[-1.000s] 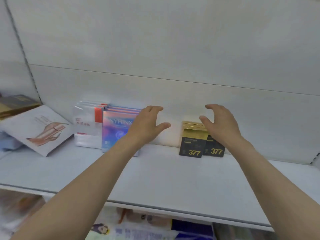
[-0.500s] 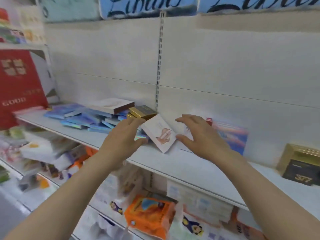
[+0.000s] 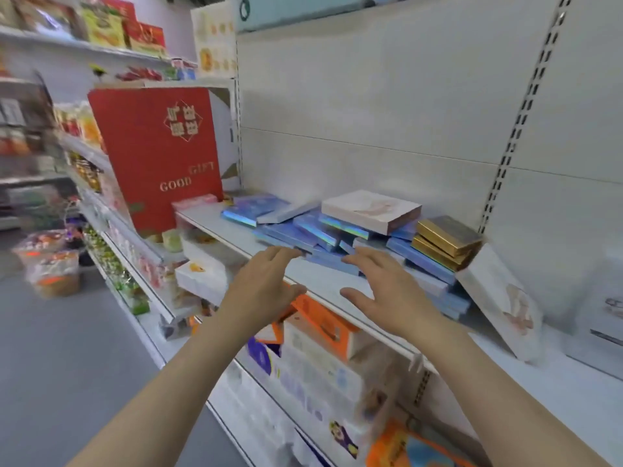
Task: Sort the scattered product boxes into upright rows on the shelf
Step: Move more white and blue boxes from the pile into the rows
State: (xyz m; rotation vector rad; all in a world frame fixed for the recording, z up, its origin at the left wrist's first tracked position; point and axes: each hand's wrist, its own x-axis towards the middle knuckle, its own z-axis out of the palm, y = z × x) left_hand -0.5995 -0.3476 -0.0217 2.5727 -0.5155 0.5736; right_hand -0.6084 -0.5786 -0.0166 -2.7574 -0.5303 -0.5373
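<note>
Blue boxes [image 3: 303, 235] lie jumbled flat at twelve o'clock on the shelf [image 3: 323, 281], the view having swung left from the tidy upright row, and the left hand [image 3: 266, 281] and right hand [image 3: 387, 291], both spread and empty, now reach for this unsorted heap.

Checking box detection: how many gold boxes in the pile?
2: gold boxes stacked at the pile's right end, upper on lower, beside the leaning white box. More may be hidden.

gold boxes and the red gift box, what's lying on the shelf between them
Head view: a scattered heap of flat blue boxes with a pinkish-white box on top.
</note>
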